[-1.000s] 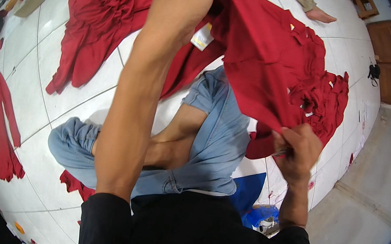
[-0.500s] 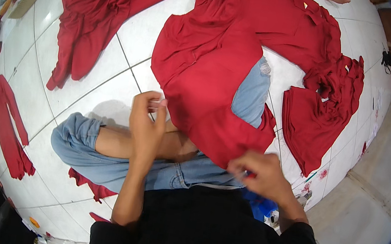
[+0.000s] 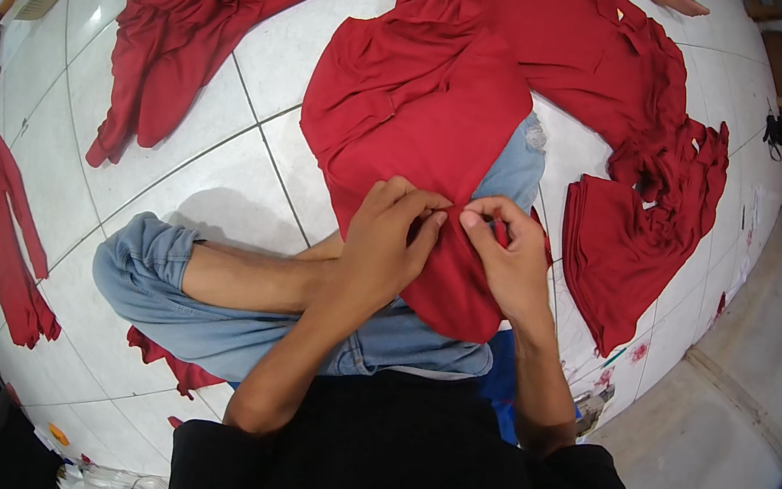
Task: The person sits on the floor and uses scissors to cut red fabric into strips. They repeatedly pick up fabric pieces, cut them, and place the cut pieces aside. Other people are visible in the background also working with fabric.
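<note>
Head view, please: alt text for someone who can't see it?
A seated person pinches a red garment, left grip and right grip close together; the garment drapes over light-blue jeans. Other red garments lie around on white floor tiles.

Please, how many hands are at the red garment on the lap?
2: the left hand and, just to its right, the right hand, both at the red garment. Neither is hidden.

Fingers (image 3: 424,200) on red garment (image 3: 413,96)
</note>
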Tool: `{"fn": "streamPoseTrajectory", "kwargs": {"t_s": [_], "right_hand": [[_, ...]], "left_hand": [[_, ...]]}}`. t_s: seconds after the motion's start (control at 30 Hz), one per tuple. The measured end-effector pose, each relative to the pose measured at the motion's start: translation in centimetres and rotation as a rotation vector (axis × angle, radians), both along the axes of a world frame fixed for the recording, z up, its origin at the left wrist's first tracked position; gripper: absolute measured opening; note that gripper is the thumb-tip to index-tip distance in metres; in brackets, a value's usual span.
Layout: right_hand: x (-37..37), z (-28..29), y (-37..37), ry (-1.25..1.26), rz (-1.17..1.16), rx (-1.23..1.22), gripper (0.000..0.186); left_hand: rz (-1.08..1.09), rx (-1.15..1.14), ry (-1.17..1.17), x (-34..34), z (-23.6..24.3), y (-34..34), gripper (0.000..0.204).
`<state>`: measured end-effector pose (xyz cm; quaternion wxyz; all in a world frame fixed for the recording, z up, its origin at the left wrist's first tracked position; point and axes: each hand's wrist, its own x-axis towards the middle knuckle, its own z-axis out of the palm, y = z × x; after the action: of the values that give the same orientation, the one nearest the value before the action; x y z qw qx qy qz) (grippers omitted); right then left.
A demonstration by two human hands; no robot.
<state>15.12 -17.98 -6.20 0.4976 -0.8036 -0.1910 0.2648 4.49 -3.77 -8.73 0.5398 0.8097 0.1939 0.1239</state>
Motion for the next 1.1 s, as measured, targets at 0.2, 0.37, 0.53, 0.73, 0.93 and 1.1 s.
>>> {"fn": "streamPoseTrajectory", "kwargs": {"t_s": [0.2,0.37,0.53,0.73,0.93,1.1], "right_hand": [[-0.7,4.8,-1.0,0.525,-0.156,0.209,0.015],[-0.6,5.7,-1.3,0.455,-0.096,0.195,0.015],[-1.4,6.1,-0.5,-0.29,-0.06,0.022,0.028],[-2.8,8.6,-0.9,-0.688,0.068,-0.205,0.036],[-2.9,8.7,-0.5,-0.78,0.128,-0.231,0.03],[-3.0,9.0,-0.5,-0.775,0.127,-0.246,0.028]], "left_hand": [[-0.013,-0.367,-0.165,0.0,3.5,-0.1,0.02],[-0.034,-0.375,-0.161,0.0,4.5,0.5,0.024],[0.067,-0.37,-0.182,-0.1,4.8,-0.2,0.021],[0.095,-0.328,-0.216,0.1,4.7,-0.6,0.021],[0.089,-0.318,-0.215,-0.1,5.0,-0.4,0.021],[0.101,-0.303,-0.237,0.0,5.0,-0.5,0.022]]}}
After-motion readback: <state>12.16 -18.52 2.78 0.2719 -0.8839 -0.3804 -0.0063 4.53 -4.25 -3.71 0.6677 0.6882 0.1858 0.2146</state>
